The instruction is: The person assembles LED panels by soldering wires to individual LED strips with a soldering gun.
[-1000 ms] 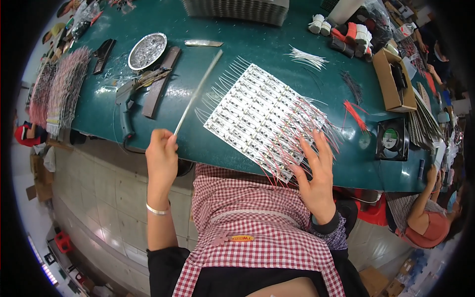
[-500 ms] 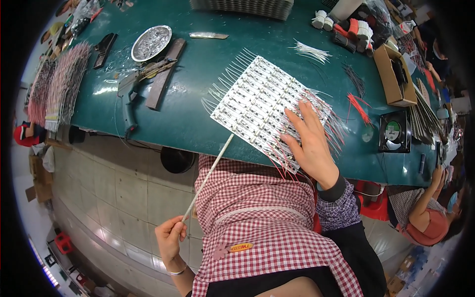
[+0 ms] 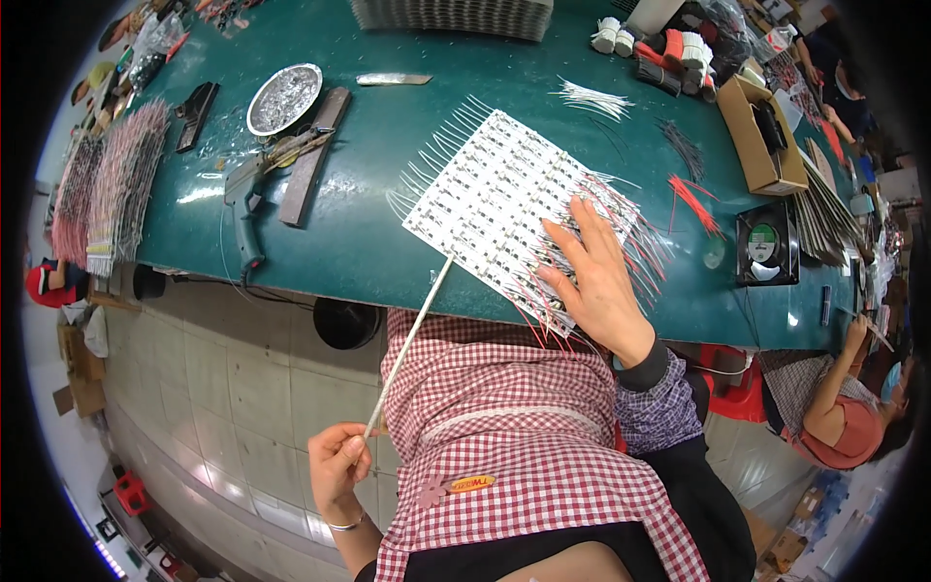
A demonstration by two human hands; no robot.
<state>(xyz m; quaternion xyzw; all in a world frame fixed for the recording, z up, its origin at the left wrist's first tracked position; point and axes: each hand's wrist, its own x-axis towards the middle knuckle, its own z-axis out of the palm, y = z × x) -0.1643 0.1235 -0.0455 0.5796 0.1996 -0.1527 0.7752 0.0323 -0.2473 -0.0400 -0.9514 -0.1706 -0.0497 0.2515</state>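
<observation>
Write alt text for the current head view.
A person's right hand rests on a white wired circuit panel on a green table, while the left hand holds a thin pale stick ending at the panel's edge. A gun-shaped tool lies farther left.

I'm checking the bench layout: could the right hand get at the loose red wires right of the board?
Probably yes: the right hand rests open on the board, and the red wires lie to its right, with only the board's wire ends and tabletop between.
</observation>
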